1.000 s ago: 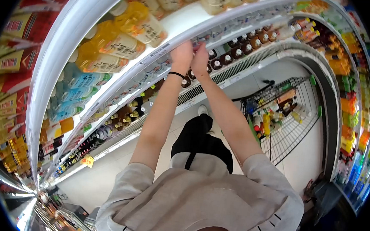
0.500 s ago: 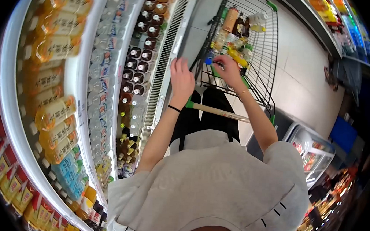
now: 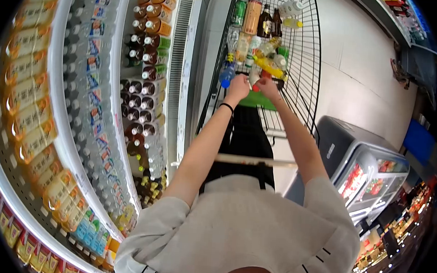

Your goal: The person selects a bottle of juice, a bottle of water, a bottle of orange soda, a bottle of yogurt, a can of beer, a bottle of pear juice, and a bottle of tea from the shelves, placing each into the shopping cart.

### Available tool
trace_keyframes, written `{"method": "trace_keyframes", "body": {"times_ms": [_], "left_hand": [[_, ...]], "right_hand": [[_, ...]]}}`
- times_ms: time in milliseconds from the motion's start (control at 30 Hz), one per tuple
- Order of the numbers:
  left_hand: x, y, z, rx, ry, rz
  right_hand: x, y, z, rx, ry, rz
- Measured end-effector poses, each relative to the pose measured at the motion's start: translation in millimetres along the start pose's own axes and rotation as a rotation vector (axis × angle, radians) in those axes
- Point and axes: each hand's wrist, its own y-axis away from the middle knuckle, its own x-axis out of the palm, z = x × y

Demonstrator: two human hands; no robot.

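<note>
Both hands are over the near end of a wire shopping cart (image 3: pixel 319 62). My left hand (image 3: pixel 238 87), a black band at its wrist, has its fingers curled in beside a white bottle with a red cap (image 3: pixel 256 88). Close by on the other side, my right hand (image 3: pixel 268 87) has thumb and fingers drawn together next to that cap. I cannot tell what either hand pinches. A blue-capped bottle (image 3: pixel 226 77) is just left of my left hand. A yellow bottle (image 3: pixel 270 67) lies beyond my right hand.
Farther in the cart are a green can (image 3: pixel 239 12), a tall orange-pink bottle (image 3: pixel 252 16) and dark brown bottles (image 3: pixel 265 23). The cart handle (image 3: pixel 257 161) crosses before my body. Drink shelves (image 3: pixel 114 80) line the left; a grey freezer (image 3: pixel 335 143) stands right.
My hands, apart earlier with the left near the shelf edge, have come together over the cart. The view has shifted forward, showing more of the cart's contents.
</note>
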Motion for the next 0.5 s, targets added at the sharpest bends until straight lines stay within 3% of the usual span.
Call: {"method": "trace_keyframes", "body": {"times_ms": [33,100,133,200,233,300,367,500], "left_hand": [[8.2,-18.0,6.3,-0.001,-0.008,-0.002],[26.8,-53.3,20.9,-0.106,-0.022,-0.064],[32.6,-72.0,26.7,-0.093,-0.104,-0.042],[36.6,-98.0,29.0,-0.040,-0.233,-0.044],[39.9,-110.3,28.0,0.027,-0.348,-0.043],[53.7,-142.6,38.0,-0.055,-0.353,0.017],[67.5,-172.3,52.4,0.015,-0.353,-0.060],[88.9,-213.3,66.6,0.131,-0.560,-0.089]], "right_hand": [[19.2,-21.9,-9.2,-0.003,-0.008,0.002],[58.9,-61.7,-24.2,0.258,-0.276,0.039],[80.3,-78.0,-37.1,0.265,-0.282,0.047],[125.1,-109.3,-56.2,0.138,-0.950,0.139],[131.2,-113.7,-43.6,0.151,-0.960,0.141],[132.8,-113.5,-22.8,0.317,-1.337,0.053],[152.7,-139.6,-41.8,0.362,-1.348,0.104],[168.7,-162.3,-45.8,0.540,-1.506,-0.009]]}}
